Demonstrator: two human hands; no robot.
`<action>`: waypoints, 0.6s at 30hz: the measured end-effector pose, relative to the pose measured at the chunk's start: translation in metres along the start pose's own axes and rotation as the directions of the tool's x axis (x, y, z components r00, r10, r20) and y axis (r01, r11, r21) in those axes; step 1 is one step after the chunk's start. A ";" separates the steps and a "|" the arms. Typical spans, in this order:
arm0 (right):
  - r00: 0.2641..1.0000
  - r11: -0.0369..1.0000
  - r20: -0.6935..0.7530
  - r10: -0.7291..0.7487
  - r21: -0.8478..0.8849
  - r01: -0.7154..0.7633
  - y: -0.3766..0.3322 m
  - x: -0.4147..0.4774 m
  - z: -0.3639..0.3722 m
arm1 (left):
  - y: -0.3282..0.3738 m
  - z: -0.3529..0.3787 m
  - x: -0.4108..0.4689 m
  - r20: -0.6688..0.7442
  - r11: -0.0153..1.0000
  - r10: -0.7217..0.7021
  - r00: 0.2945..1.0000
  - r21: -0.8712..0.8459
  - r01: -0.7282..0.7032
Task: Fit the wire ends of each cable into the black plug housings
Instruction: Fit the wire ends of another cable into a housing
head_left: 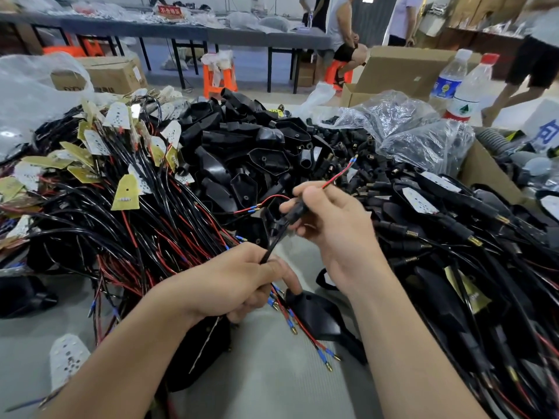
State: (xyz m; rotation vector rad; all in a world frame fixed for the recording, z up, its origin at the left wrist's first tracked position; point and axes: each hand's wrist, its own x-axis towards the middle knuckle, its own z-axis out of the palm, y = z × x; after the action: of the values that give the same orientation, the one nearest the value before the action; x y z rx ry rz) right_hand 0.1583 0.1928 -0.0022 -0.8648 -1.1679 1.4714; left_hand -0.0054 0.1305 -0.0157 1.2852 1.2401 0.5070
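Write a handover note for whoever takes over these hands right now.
Left hand: grips a black cable; loose red wire ends hang below it.
Right hand: pinches a black plug housing on that cable; a red wire sticks out past the fingers.
Unfitted cables are heaped left, the housing pile is centre, and plugged cables are right.
Done: unclear for this cable.
Left: seat its wire ends, then work through the heap.

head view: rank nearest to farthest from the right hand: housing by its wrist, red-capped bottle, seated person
1. Housing, on the table just below the right hand.
2. Red-capped bottle, far right of the table.
3. Seated person, beyond the table.
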 end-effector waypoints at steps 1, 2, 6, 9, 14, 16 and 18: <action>0.998 0.999 0.065 0.023 -0.045 -0.020 0.002 -0.002 0.003 | 0.000 0.000 0.000 0.003 1.000 -0.004 1.000 -0.014 0.004; 0.990 0.994 0.130 0.053 -0.103 -0.040 0.005 -0.005 0.006 | -0.001 -0.001 0.000 0.001 1.000 -0.006 1.000 -0.028 0.007; 0.966 0.982 0.231 0.116 -0.174 -0.076 0.008 -0.010 0.012 | -0.004 -0.003 0.002 -0.061 0.997 0.041 0.997 -0.063 -0.044; 0.999 0.999 0.037 0.038 -0.010 -0.038 0.002 -0.004 0.009 | -0.001 -0.010 0.004 -0.154 0.977 0.199 0.968 -0.040 -0.207; 0.954 0.982 -0.283 -0.098 0.130 0.139 -0.011 0.004 -0.010 | -0.004 -0.029 -0.001 -0.114 0.973 0.217 0.969 -0.057 -0.225; 0.929 0.961 -0.345 -0.135 0.182 0.207 -0.015 0.005 -0.016 | -0.005 -0.030 -0.003 -0.089 0.983 0.184 0.979 0.012 -0.184; 0.918 0.949 -0.365 -0.155 0.204 0.242 -0.017 0.004 -0.018 | -0.004 -0.026 -0.002 -0.150 0.982 0.181 0.972 -0.034 -0.188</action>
State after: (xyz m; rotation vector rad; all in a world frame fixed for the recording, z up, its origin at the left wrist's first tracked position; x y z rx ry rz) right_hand 0.1789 0.2013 0.0095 -0.7682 -0.7680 1.2056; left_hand -0.0308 0.1388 -0.0136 1.3489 1.2265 0.7725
